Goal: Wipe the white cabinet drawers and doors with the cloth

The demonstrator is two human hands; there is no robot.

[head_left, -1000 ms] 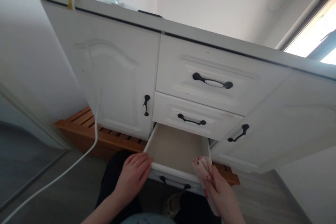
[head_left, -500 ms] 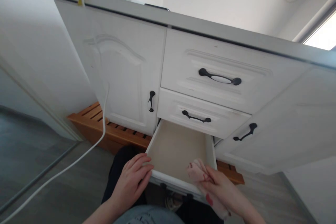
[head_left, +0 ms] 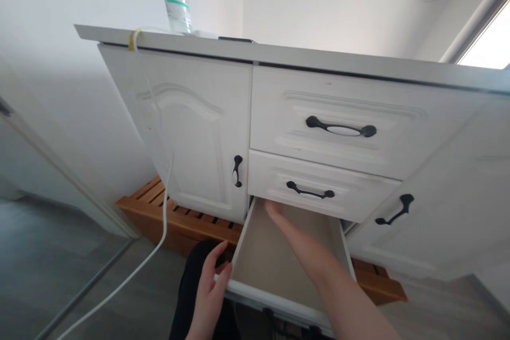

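By the drawer (head_left: 265, 255), left fingers (head_left: 211, 260) spread; right hand (head_left: 273, 209) inside it, fingers' state hidden.

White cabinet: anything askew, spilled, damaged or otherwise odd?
Mildly odd: a white cable passes a yellow strip at the countertop edge and hangs loose before the left cabinet door, where it might snag. I see nothing spilled or broken.

- White walls (head_left: 338, 5) meeting in a corner behind a pale countertop (head_left: 350, 62)
- Window (head_left: 488, 37) at upper right, blown out by daylight
- Slatted wooden bench (head_left: 191, 227) beneath a white raised-panel cupboard door (head_left: 199, 143)
- Grey wood-look floor (head_left: 446, 305)
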